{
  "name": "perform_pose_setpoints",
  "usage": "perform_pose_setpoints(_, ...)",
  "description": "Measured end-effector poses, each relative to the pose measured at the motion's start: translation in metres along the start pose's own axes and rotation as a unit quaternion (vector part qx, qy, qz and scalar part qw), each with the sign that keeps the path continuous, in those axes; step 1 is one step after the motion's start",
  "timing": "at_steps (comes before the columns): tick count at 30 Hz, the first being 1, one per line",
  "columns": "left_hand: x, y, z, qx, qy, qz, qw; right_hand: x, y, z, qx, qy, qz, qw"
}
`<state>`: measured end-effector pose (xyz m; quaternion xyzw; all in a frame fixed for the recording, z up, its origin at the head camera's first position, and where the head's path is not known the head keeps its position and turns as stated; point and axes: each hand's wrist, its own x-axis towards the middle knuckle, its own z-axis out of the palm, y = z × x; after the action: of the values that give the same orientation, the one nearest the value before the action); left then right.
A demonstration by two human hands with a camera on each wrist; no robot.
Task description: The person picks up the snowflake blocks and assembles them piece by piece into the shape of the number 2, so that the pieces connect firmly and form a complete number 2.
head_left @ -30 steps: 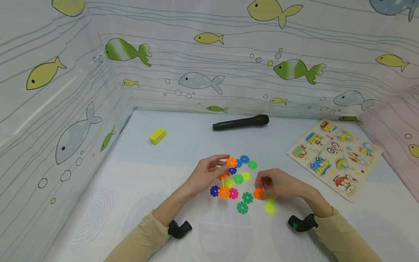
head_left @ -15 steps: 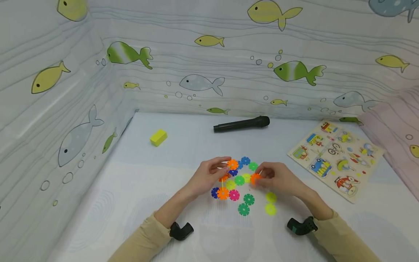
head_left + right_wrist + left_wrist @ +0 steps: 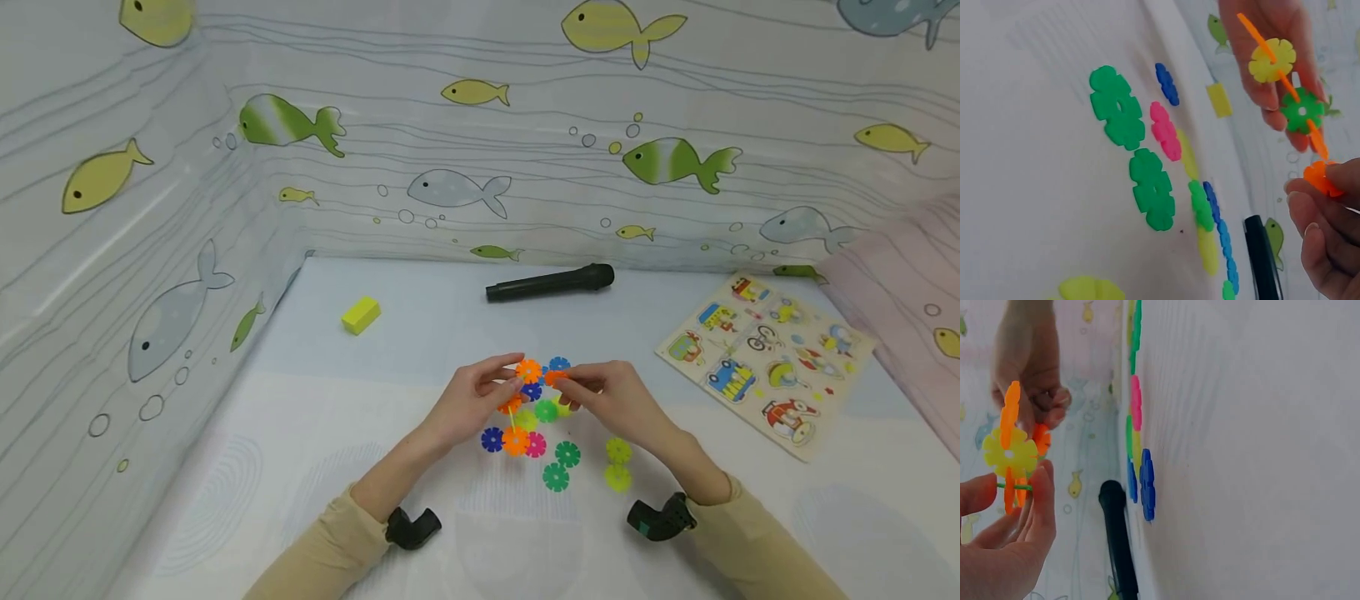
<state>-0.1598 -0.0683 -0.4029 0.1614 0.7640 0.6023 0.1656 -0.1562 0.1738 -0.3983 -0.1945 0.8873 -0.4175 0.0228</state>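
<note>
My left hand (image 3: 468, 404) pinches a chain of notched plastic flower discs near its green disc (image 3: 1302, 111). Orange discs and a yellow disc (image 3: 1272, 60) make up the rest of it, slotted crosswise into one another. Between thumb and fingers, my right hand (image 3: 622, 404) holds a single orange flower disc (image 3: 1321, 179), close by the chain's far end. Below both hands, loose discs lie on the white table: dark green ones (image 3: 567, 454), a pink one (image 3: 536, 444), a dark blue one (image 3: 492, 439), yellow ones (image 3: 618, 477) and blue ones (image 3: 559, 364).
A black microphone (image 3: 551, 283) lies at the back of the table. To the left sits a yellow block (image 3: 362, 315); a wooden picture puzzle board (image 3: 768, 358) is at the right. Fish-printed sheeting (image 3: 360, 217) rises behind and at the left.
My right hand has lifted the orange disc off the table beside the yellow discs and carried it left and away from me, up to the chain. The left hand has stayed nearly still.
</note>
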Motion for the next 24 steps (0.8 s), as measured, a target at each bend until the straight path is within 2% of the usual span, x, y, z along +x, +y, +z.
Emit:
perform_pose_setpoints(7, 0.000, 0.000, -0.001, -0.010, -0.001, 0.010, 0.9999, 0.000, 0.001, 0.005, -0.015, 0.004, -0.013, 0.9998)
perform_pose_setpoints(15, 0.000, 0.000, -0.001, -0.014, -0.006, 0.015, 0.9998, 0.000, 0.000, 0.010, -0.004, -0.006, -0.015, 0.9999)
perform_pose_setpoints(24, -0.001, -0.001, -0.001, -0.008, -0.010, 0.016, 0.9998, -0.003, -0.003, 0.014, -0.003, 0.016, -0.052, 0.9985)
